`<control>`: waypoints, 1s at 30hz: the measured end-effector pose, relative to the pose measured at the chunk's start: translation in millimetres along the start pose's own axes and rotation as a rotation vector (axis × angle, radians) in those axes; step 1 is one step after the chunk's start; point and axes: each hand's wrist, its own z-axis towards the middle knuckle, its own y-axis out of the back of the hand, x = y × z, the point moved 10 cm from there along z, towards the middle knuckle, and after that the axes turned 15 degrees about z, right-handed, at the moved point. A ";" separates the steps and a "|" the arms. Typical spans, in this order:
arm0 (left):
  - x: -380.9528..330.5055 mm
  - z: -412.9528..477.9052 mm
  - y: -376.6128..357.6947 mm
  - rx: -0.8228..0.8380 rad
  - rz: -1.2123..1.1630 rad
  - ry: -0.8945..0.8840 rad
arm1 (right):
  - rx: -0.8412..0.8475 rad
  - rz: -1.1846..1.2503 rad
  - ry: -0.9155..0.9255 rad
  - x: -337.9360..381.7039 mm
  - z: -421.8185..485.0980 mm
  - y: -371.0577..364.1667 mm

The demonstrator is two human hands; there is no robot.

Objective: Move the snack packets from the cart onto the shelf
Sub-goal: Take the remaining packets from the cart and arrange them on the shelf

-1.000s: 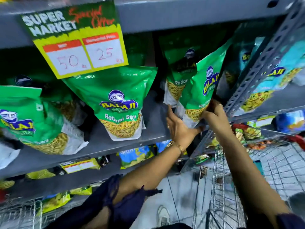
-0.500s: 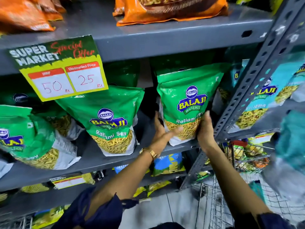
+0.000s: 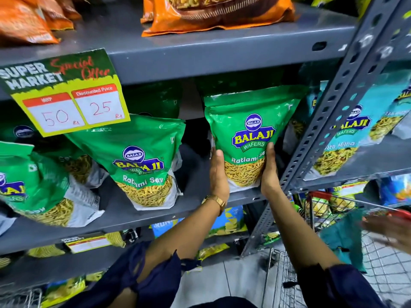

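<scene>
1. While the upright green foil snack packet [image 3: 249, 138], printed with a blue-and-yellow logo, stands at the front of the grey metal shelf [image 3: 195, 203], the left hand [image 3: 219, 174] lies flat against its left edge and the right hand [image 3: 270, 172] against its right edge. Both hands are open with fingers extended, pressing the packet between the palms, not curled around it.

2. Location: the packet's base appears to rest on the shelf board, just beside the perforated grey steel upright [image 3: 322, 121] on its right. A leaning green packet of the same print [image 3: 142, 161] sits well apart to its left.

3. Step in hand, as judged: settling and squaring the packet. Even pressure from both palms low on the body, where the contents sit, would steady it. Letting go of both sides together should keep it from tipping forward as its neighbours have.

4. Orientation: the long axis runs vertically, sealed top edge up and nearly touching the shelf above, filled base down. The printed face points outward towards the aisle, and the logo reads level.

5. Source: the wire shopping cart with red trim [image 3: 329, 210] stands at lower right, with more packets visible inside. A blurred further hand [image 3: 391, 230] reaches over it, and what it is doing cannot be told.
</scene>
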 end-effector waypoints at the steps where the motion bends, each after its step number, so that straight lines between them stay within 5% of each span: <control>1: -1.1 -0.3 -0.1 0.004 -0.004 -0.003 | -0.002 -0.003 0.008 -0.8 0.6 0.6; 10: -31.9 -37.2 24.8 -0.052 0.259 -0.100 | -0.247 -0.246 0.184 19.1 -43.6 4.7; 15: -77.5 -126.0 61.0 -0.076 0.583 -0.599 | -0.140 -0.496 0.579 19.9 -130.5 -40.7; 19: -93.1 -161.3 101.3 -0.345 0.851 -0.911 | 0.085 -0.508 0.610 -16.0 -148.2 -86.0; 22: -89.3 -149.9 157.9 -0.609 0.719 -0.757 | 0.188 -0.424 0.475 -47.6 -135.7 -118.3; 25: -70.6 -121.5 226.8 -0.799 0.346 -0.449 | 0.163 -0.321 0.347 -68.3 -113.7 -140.8; 30: -32.9 -50.0 265.1 -0.568 -0.093 -0.018 | 0.106 -0.247 0.191 -86.9 -87.5 -171.8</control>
